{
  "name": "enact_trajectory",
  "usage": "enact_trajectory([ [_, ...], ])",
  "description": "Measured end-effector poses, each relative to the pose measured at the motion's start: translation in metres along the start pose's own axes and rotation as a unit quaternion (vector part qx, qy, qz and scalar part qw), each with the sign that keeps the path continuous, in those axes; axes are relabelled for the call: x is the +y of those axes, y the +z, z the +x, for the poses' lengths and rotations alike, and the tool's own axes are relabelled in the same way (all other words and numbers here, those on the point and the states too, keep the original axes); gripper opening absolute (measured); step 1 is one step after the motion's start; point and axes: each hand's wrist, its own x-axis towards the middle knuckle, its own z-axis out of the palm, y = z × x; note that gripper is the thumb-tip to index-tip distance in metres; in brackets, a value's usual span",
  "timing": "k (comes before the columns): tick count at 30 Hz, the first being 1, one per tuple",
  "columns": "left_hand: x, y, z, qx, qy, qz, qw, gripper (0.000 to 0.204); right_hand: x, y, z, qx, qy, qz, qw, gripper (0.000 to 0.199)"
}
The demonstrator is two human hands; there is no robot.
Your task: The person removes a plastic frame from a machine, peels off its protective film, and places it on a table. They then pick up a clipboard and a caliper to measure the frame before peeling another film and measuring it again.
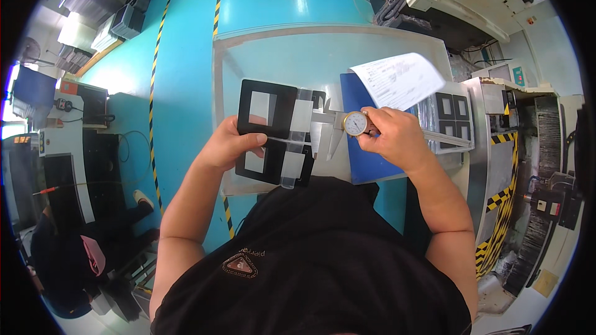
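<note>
My left hand (233, 144) is closed on the left edge of a black panel (287, 107) with square cutouts, its thumb lying across the middle. Clear strips and pale patches run down the panel's right part. In my right hand (397, 136) is a dial caliper (356, 123) with a round white dial, its fingers wrapped round the beam. The caliper's jaws (323, 133) point left and meet the panel's right side; whether they touch it I cannot tell. Below the caliper lies a blue folder (370, 160), with a printed paper sheet (400, 79) over its far end.
A table with a translucent top (279, 43) is in front of me. More black framed panels (453, 108) lie at its right side, near a machine (496, 167) with striped edges. Stacked dark trays (127, 22) stand far left. Another person (68, 254) sits at lower left.
</note>
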Motion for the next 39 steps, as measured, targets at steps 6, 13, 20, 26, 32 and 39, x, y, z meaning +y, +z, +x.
enact_trajectory([
  [6, -0.002, -0.001, -0.001, -0.004, 0.001, 0.01, 1.0, 0.023, -0.002, -0.001, -0.002, -0.019, 0.009, -0.001, 1.0, 0.019],
  [13, -0.005, -0.01, 0.003, -0.031, -0.015, 0.018, 0.999, 0.025, -0.001, 0.001, -0.002, -0.009, 0.007, 0.002, 1.0, 0.018],
  [20, -0.005, -0.01, 0.009, -0.042, -0.011, 0.0, 0.999, 0.027, 0.005, 0.0, 0.002, -0.038, 0.014, -0.013, 0.999, 0.022],
  [26, -0.038, 0.011, 0.031, -0.029, -0.042, -0.067, 0.996, 0.035, 0.015, 0.026, 0.004, -0.059, 0.354, 0.386, 0.85, 0.038],
  [32, -0.055, 0.052, 0.037, -0.007, -0.007, -0.072, 0.997, 0.036, 0.003, 0.054, 0.0, 0.013, 0.428, 0.486, 0.762, 0.027],
  [39, -0.052, 0.049, 0.057, 0.056, 0.008, -0.033, 0.998, 0.017, 0.005, 0.062, 0.004, 0.011, 0.287, 0.115, 0.951, 0.026],
])
